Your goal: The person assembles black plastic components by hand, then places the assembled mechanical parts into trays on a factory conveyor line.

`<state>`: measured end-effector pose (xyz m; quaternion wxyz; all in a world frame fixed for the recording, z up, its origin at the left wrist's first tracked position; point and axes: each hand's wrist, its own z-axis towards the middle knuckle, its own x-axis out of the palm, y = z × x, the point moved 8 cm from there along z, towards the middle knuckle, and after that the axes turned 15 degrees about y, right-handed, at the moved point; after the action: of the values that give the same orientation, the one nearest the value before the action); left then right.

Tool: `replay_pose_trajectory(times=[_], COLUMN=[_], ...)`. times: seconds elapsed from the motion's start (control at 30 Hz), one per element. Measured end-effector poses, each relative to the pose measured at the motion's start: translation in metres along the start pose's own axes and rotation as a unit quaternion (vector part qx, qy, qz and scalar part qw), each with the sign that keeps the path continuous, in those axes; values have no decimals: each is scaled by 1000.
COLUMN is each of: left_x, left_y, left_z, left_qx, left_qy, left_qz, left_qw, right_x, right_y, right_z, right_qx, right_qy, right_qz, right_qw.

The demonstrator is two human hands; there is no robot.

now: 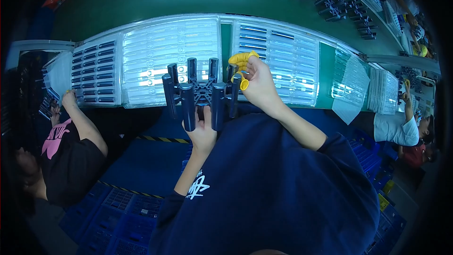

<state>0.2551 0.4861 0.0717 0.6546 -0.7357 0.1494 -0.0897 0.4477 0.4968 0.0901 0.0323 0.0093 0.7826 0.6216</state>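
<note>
- From where I am standing, a worker in a navy shirt [283, 184] is holding up a spoked holder [203, 93], ringed with dark tubes [188, 106], at the near side of the table [324, 73].
- The left hand [204, 131] is supporting it from beneath, its grip pressing in around the underside; good handling is probably depending on that hold being central and level.
- The right hand [259, 82], wearing yellow finger covers [244, 85], is curling beside the holder's right-hand tubes; whether its grip is pinching one, I am not managing to tell.
- Covered fingertips are likely sparing the glossy finish, and a light, straight touch is looking safest for avoiding scuffs or knocks against neighbouring tubes.
- Across the table, a clear moulded tray [151, 61] is lying behind the holder; a right-hand tray [302, 61] is carrying several glossy tubes [252, 38], and a left-hand tray [118, 68] is bearing fuller rows.
- Farther right, stacked trays [384, 92] are standing near a co-worker in a pale top [396, 130].
- At left, a co-worker in a black shirt [78, 160] is reaching toward the rows, while blue crates [118, 208] are filling the floor behind.
</note>
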Motion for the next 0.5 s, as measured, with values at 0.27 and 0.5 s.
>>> replay_pose_trajectory(times=[0.27,0.5], left_x=[-2,-6], left_y=[-10,-15], left_z=[3,17], left_qx=[0,-52], left_qy=[-48,-11], left_qz=[57,123], left_qw=[997,991], right_x=[-2,5], right_y=[2,2], right_z=[-3,-9], right_qx=[-24,39], right_qy=[1,45], right_qz=[79,29], right_qw=[997,998])
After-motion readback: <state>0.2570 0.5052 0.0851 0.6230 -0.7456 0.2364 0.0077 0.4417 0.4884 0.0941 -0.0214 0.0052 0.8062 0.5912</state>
